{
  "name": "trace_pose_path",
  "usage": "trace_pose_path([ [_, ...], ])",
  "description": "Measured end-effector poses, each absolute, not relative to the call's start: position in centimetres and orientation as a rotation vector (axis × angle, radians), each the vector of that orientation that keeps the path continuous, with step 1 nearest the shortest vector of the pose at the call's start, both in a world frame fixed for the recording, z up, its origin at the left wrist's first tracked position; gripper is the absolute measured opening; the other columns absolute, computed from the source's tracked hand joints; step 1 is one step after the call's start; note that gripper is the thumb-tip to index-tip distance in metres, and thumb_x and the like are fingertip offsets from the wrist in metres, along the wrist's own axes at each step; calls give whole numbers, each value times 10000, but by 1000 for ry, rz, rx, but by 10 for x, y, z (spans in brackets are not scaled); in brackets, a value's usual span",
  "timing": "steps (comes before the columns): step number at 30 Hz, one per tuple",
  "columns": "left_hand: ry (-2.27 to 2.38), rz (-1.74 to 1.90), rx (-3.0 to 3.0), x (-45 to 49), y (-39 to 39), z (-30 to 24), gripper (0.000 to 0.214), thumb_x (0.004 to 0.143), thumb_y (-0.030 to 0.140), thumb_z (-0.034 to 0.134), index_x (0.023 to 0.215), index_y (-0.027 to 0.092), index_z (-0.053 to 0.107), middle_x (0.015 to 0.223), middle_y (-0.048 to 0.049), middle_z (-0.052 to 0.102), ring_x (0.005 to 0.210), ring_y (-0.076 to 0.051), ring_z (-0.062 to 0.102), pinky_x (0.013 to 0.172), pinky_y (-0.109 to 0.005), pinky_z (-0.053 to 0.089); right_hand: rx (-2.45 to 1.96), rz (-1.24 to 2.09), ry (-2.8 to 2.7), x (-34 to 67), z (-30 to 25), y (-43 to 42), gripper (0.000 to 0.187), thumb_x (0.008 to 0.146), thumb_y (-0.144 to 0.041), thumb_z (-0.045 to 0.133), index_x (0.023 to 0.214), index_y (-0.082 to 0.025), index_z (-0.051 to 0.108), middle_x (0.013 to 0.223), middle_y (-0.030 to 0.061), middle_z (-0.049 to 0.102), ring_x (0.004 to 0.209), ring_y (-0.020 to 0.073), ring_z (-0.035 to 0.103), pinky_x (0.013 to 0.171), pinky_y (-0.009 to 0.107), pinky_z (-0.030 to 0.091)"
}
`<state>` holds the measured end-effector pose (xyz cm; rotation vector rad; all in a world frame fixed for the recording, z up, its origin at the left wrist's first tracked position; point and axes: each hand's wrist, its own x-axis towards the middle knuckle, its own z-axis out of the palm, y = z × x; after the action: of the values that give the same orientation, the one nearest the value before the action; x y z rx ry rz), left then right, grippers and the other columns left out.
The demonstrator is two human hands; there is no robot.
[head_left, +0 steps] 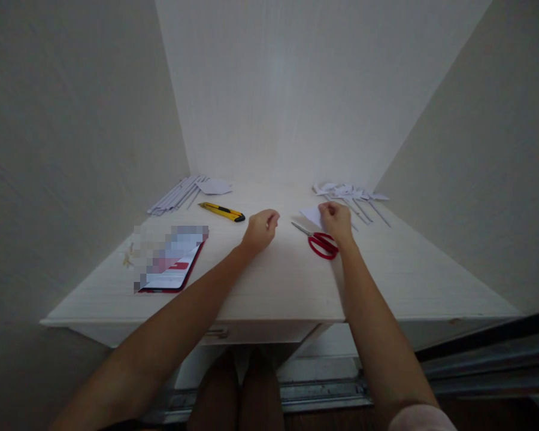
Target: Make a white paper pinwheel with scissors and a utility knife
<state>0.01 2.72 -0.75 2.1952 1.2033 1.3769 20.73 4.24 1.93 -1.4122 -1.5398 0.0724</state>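
My right hand [336,221] rests on the white desk [269,281], its fingers pinched on a small white piece of paper [311,215] that lies just left of it. Red-handled scissors [320,241] lie directly beside and under that hand, blades pointing left. My left hand [261,228] hovers low over the middle of the desk with its fingers curled in; nothing shows inside them. A yellow utility knife [222,211] lies a little to its left.
A bundle of rolled white paper sticks [176,195] and a folded white sheet [214,187] lie at the back left. More paper sticks with folded tips [353,199] lie at the back right. A phone in a red case [173,263] lies front left. Walls close in on three sides.
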Motion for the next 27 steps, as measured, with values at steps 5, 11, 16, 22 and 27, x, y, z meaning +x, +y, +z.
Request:
trace_pose_path([
  [5, 862, 1330, 2509, 3, 29, -12, 492, 782, 363, 545, 1219, 152, 464, 1163, -137, 533, 1082, -210, 484, 936, -357, 365, -1219, 507, -1788, 173, 14, 37, 247, 711, -320, 515, 727, -111, 647, 592, 27, 589, 520, 109, 462, 499, 232, 340],
  [11, 866, 1236, 2537, 0, 32, -17, 426, 798, 401, 510, 1145, 156, 542, 1054, -125, 607, 989, -212, 553, 893, -351, 409, -1157, 722, -1689, 166, 9, 38, 277, 724, -364, 501, 774, -130, 641, 652, 23, 600, 553, 102, 475, 484, 214, 337],
  [16, 825, 1225, 2486, 1, 31, -16, 405, 752, 390, 578, 1084, 159, 588, 1063, -132, 606, 953, -211, 565, 846, -334, 437, -1146, 797, -1632, 166, 9, 38, 280, 710, -386, 515, 747, -135, 633, 630, 8, 589, 548, 100, 483, 491, 216, 348],
  [22, 962, 1354, 2433, -1, 36, -16, 465, 698, 403, 635, 1078, 139, 597, 922, -119, 627, 820, -195, 572, 761, -323, 456, -1041, 1039, -1487, 162, 11, 34, 367, 772, -472, 460, 781, -137, 610, 610, 22, 581, 509, 99, 496, 443, 215, 349],
  [27, 1091, 1476, 2109, -2, 40, -17, 689, 615, 413, 704, 1217, 152, 495, 798, -43, 588, 583, -106, 537, 582, -244, 469, -921, 1279, -1462, 164, 17, 27, 327, 767, -451, 505, 866, -150, 581, 724, 47, 619, 604, 109, 571, 514, 213, 402],
])
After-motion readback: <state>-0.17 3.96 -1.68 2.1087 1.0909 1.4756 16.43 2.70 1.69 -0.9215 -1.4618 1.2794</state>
